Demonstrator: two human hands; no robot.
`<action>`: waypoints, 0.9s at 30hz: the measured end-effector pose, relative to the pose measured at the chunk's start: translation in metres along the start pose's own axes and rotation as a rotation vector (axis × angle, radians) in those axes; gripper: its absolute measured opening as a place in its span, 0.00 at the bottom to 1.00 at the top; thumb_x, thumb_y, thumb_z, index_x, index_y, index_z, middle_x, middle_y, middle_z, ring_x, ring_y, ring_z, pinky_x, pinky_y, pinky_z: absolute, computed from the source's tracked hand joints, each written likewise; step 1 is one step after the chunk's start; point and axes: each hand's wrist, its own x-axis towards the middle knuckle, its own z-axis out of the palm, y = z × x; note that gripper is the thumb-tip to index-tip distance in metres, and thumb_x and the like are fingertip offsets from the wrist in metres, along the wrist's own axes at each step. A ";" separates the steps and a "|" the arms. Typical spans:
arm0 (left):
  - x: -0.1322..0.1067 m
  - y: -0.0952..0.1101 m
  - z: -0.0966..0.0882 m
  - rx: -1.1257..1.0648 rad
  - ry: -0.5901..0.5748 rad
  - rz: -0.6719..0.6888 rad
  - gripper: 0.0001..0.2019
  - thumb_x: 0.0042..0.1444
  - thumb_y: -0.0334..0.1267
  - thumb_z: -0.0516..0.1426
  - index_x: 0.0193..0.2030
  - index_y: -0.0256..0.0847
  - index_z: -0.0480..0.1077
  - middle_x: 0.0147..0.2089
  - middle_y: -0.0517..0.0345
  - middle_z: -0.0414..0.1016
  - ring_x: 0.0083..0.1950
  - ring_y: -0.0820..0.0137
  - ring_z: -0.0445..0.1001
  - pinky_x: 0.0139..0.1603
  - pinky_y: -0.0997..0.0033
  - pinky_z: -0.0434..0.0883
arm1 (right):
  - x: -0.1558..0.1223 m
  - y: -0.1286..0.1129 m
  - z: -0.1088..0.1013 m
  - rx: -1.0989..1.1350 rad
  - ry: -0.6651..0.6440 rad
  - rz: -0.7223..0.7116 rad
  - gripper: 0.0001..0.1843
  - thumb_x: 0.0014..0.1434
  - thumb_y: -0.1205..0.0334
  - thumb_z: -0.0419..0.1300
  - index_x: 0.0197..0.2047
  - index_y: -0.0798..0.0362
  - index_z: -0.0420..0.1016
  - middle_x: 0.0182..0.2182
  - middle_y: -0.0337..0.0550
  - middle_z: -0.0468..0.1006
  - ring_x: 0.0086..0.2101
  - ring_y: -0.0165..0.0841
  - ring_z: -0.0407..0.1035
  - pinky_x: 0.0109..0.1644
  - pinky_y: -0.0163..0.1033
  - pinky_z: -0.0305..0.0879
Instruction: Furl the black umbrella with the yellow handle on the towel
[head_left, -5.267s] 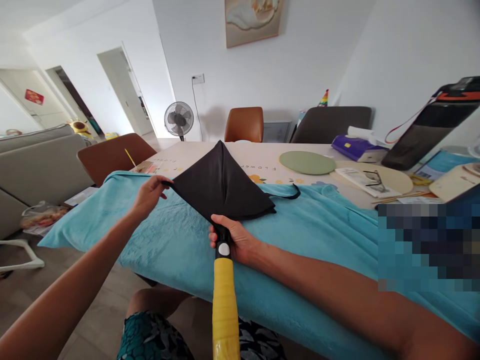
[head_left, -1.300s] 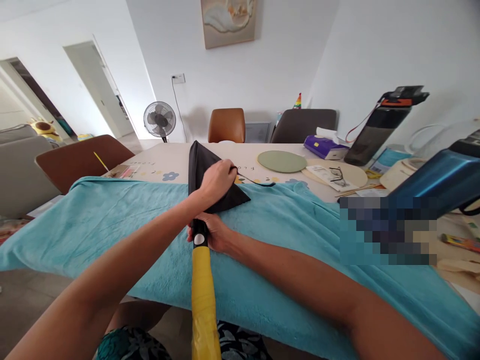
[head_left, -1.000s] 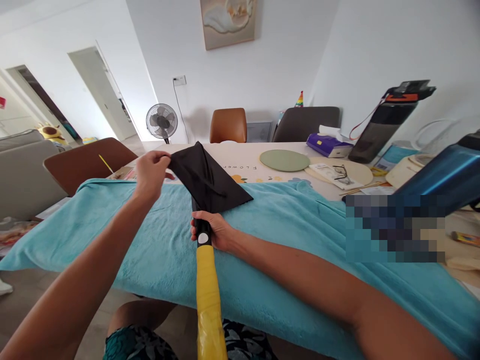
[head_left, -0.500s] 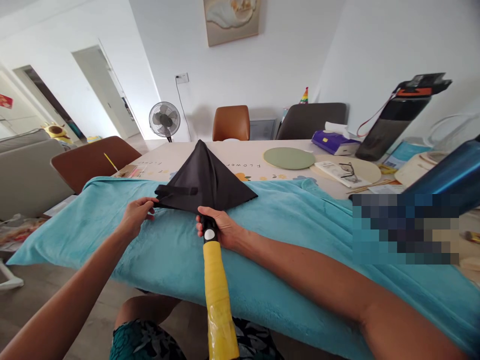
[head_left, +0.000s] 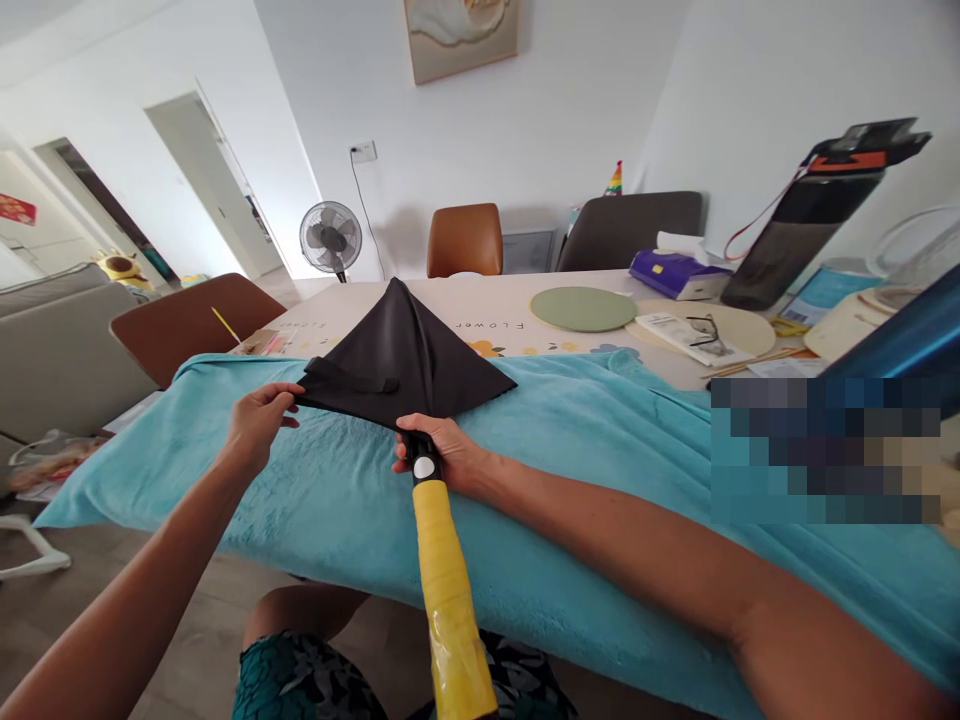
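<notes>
A black folding umbrella [head_left: 409,352] lies on a turquoise towel [head_left: 337,490], its canopy spread into a flat triangle. Its yellow handle [head_left: 448,590] points toward me over the table edge, with a white button [head_left: 424,467] at its top. My right hand [head_left: 442,452] is wrapped round the black neck just above the handle. My left hand [head_left: 255,425] pinches the canopy's left corner, where the closing strap [head_left: 352,381] lies across the cloth.
Beyond the towel the table holds a green round mat [head_left: 583,308], glasses on a booklet [head_left: 701,335], a purple tissue box [head_left: 679,273] and a dark bottle [head_left: 817,215]. Brown chairs [head_left: 465,240] stand around. A fan [head_left: 331,238] is by the far wall.
My left hand took a fold on the right, swung it over to the left and laid it flat. The canopy now spreads wider, with the strap on the left. My right hand kept its grip.
</notes>
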 end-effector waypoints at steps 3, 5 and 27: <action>-0.003 -0.001 0.000 0.019 -0.031 -0.035 0.12 0.35 0.37 0.55 0.29 0.38 0.72 0.30 0.60 0.68 0.28 0.76 0.64 0.20 0.79 0.68 | 0.000 -0.002 0.000 0.015 -0.011 0.013 0.09 0.52 0.64 0.59 0.25 0.57 0.64 0.16 0.36 0.67 0.16 0.25 0.62 0.19 0.31 0.64; -0.004 -0.002 0.001 0.022 -0.036 -0.031 0.12 0.36 0.38 0.55 0.30 0.38 0.72 0.31 0.60 0.68 0.28 0.75 0.64 0.21 0.79 0.68 | 0.000 -0.003 0.000 0.027 -0.001 -0.002 0.09 0.51 0.65 0.59 0.25 0.57 0.62 0.16 0.35 0.65 0.15 0.23 0.59 0.17 0.29 0.61; 0.001 0.001 0.121 0.417 -0.313 0.644 0.22 0.49 0.29 0.44 0.51 0.35 0.64 0.58 0.47 0.63 0.61 0.65 0.59 0.62 0.62 0.56 | -0.004 -0.002 0.005 -0.026 0.079 -0.002 0.07 0.51 0.69 0.53 0.22 0.56 0.62 0.13 0.35 0.63 0.14 0.24 0.57 0.16 0.29 0.59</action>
